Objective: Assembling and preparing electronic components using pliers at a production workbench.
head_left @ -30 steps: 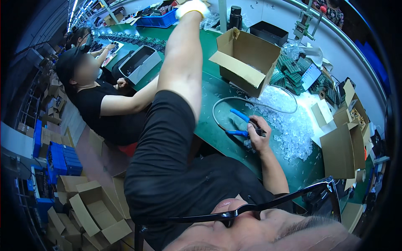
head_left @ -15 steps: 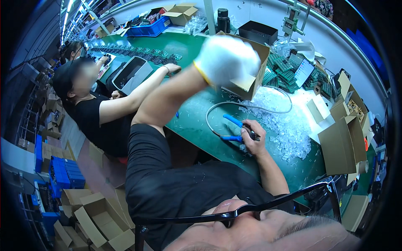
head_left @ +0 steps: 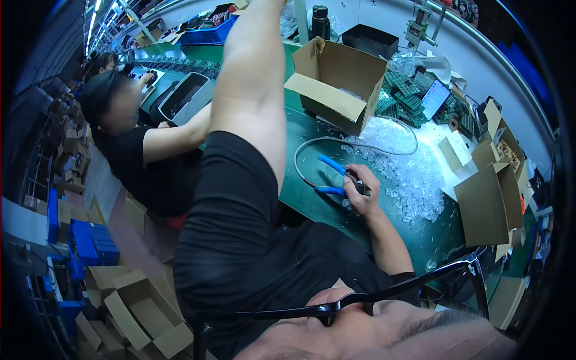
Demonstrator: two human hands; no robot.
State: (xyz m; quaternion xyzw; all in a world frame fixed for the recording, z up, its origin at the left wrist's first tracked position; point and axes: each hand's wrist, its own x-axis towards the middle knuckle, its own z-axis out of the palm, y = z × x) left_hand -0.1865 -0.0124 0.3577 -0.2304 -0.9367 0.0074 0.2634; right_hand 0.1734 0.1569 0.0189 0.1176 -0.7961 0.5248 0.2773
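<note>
My left arm (head_left: pixel 255 78) stretches up and away past the top edge, so the hand at its end is out of view. My right hand (head_left: pixel 363 191) is closed around the head end of a pair of blue-handled pliers (head_left: pixel 331 163), low over the green bench. The two handles spread apart toward the left; fingers partly hide the jaws. A grey cable (head_left: pixel 309 144) loops close by the handles. Just beyond the right hand lies a heap of small clear plastic pieces (head_left: pixel 414 186). An open cardboard box (head_left: pixel 327 93) stands farther back, with a little clear material inside.
A co-worker (head_left: pixel 159 144) sits to my left beside a grey bin (head_left: pixel 186 99). Green circuit boards (head_left: pixel 402 93) are piled behind the clear pieces. Open cartons (head_left: pixel 489 204) stand at the right, and a black tray (head_left: pixel 369 42) and dark bottle (head_left: pixel 320 23) at the back.
My gloved left hand has moved up and out of view from in front of the cardboard box, uncovering it. My right hand keeps the pliers in nearly the same place.
</note>
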